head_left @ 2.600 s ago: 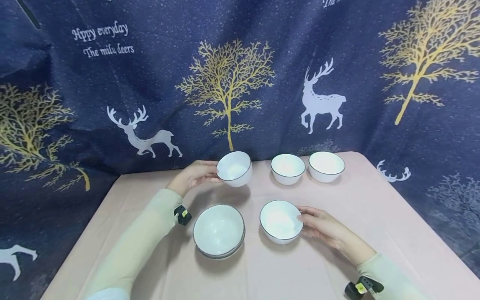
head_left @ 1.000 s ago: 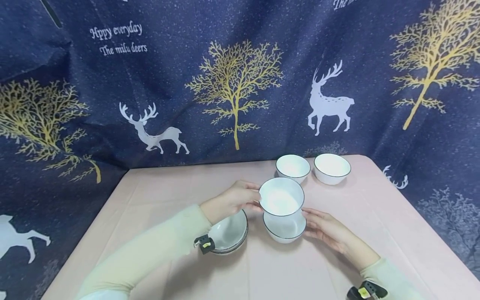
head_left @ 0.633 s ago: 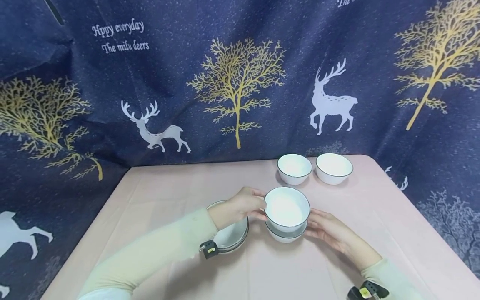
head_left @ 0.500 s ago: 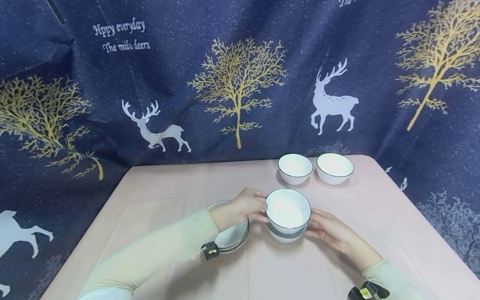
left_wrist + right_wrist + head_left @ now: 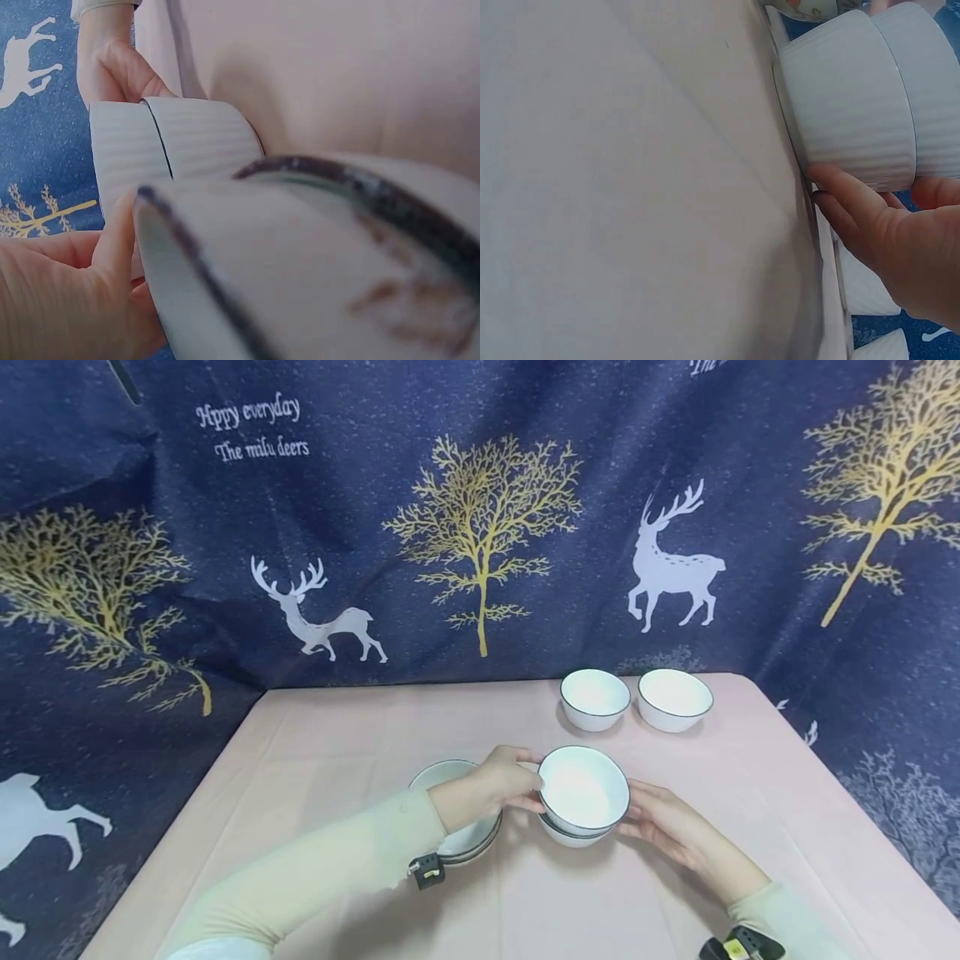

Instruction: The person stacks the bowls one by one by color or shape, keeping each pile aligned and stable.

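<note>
My left hand point(image 5: 506, 781) grips a white, dark-rimmed bowl point(image 5: 585, 789) by its left side, thumb at the rim. That bowl sits partly inside a matching lower bowl point(image 5: 573, 837), whose rim and base show beneath it. Around the lower bowl's right side curl the fingers of my right hand point(image 5: 667, 822). In the right wrist view, ribbed walls of the lower bowl point(image 5: 847, 105) and upper bowl point(image 5: 930, 90) overlap, with the thumb close to the seam between them. Under my left forearm, a stack of wider bowls point(image 5: 472, 839) is partly hidden; it looms in the left wrist view's foreground.
Two more white bowls stand side by side at the back right, a left one point(image 5: 595, 703) and a right one point(image 5: 675, 702). A pale pink cloth point(image 5: 337, 735) covers the table. Behind its far edge hangs a dark blue curtain point(image 5: 420, 610) printed with deer and trees.
My left hand has carried its bowl from the back of the table, rightward and toward me, then lowered it into the bowl at my right hand. The right hand has stayed nearly still.
</note>
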Demonstrator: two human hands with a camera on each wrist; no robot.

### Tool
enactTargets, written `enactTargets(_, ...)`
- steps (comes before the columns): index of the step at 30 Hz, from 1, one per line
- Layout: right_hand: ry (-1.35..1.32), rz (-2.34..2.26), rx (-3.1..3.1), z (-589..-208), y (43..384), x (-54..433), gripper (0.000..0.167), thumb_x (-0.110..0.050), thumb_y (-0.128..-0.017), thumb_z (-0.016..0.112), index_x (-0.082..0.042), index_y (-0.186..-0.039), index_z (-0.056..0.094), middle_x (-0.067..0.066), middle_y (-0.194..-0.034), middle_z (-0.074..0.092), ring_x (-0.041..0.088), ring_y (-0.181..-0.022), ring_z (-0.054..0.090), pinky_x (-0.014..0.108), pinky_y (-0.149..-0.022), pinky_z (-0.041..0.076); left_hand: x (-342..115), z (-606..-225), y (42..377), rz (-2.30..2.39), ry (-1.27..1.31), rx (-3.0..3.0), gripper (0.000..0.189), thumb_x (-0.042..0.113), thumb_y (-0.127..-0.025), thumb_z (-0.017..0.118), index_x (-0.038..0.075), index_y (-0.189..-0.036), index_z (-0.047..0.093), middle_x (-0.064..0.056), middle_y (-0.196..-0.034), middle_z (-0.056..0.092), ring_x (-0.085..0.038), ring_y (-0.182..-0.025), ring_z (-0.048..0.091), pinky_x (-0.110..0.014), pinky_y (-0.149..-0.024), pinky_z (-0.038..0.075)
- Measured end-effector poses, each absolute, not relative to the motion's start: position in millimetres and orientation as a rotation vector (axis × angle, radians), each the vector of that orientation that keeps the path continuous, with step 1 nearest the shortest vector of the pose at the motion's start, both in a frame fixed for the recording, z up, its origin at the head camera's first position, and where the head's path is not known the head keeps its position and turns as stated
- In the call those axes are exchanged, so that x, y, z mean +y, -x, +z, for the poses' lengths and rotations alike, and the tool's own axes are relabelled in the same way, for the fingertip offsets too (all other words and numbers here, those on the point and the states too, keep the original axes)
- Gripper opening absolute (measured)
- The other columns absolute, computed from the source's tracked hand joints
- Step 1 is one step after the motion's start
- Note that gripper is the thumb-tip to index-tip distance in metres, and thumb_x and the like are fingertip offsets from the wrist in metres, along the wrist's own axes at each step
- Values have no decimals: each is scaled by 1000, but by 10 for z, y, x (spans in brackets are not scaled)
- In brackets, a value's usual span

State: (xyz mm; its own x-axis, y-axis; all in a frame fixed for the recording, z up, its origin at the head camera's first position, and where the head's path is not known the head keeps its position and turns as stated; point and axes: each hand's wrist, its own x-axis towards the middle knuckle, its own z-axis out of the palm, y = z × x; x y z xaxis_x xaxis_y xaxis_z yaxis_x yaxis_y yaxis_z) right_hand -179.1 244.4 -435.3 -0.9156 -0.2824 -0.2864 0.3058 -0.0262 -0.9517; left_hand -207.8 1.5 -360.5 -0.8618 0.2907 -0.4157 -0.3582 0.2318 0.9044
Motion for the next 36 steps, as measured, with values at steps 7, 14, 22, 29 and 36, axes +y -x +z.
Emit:
enactTargets(7, -33, -2004, 1862, -4370, 1793, 2447, 70, -33, -103, 43, 13, -147, 13, 33, -152, 17, 33, -134, 41, 39, -102, 48, 23, -3641, 2031, 1682, 66, 2024, 49, -12, -86, 56, -5, -134, 50, -24, -99, 60, -32, -83, 70, -27, -66, 62)
enactTargets(14, -22, -2015, 1842, -4382, 1792, 2449, 69, -29, -103, 43, 15, -146, 11, 34, -152, 15, 38, -137, 33, 41, -103, 47, 23, -3638, 1987, 1644, 27, 2058, 51, -13, -87, 54, -5, -137, 47, -21, -94, 60, -30, -82, 70, -25, -68, 62)
enactTargets(22, -39, -2029, 1820, -4361, 1796, 2442, 70, -28, -102, 46, 13, -147, 12, 33, -152, 15, 38, -138, 32, 40, -102, 48, 18, -3604, 1928, 1539, -67, 2167, 62, -17, -80, 52, -8, -140, 40, -17, -93, 59, -23, -80, 69, -24, -73, 60)
enactTargets(29, 10, -2012, 1811, -4358, 1802, 2446, 72, -31, -103, 44, 15, -147, 10, 34, -152, 15, 40, -138, 31, 40, -103, 47, 31, -3581, 1869, 1454, -93, 2238, 61, -12, -80, 53, -14, -138, 37, -30, -123, 53, -34, -104, 63, -38, -92, 55)
enactTargets(36, -2, -2033, 1790, -4365, 1795, 2457, 70, -28, -103, 45, 15, -147, 9, 34, -152, 15, 33, -135, 39, 41, -103, 47, 5, -3641, 1681, 1503, -235, 2245, 59, -4, -85, 52, -6, -142, 38, -23, -143, 41, -42, -137, 31, -63, -114, 20)
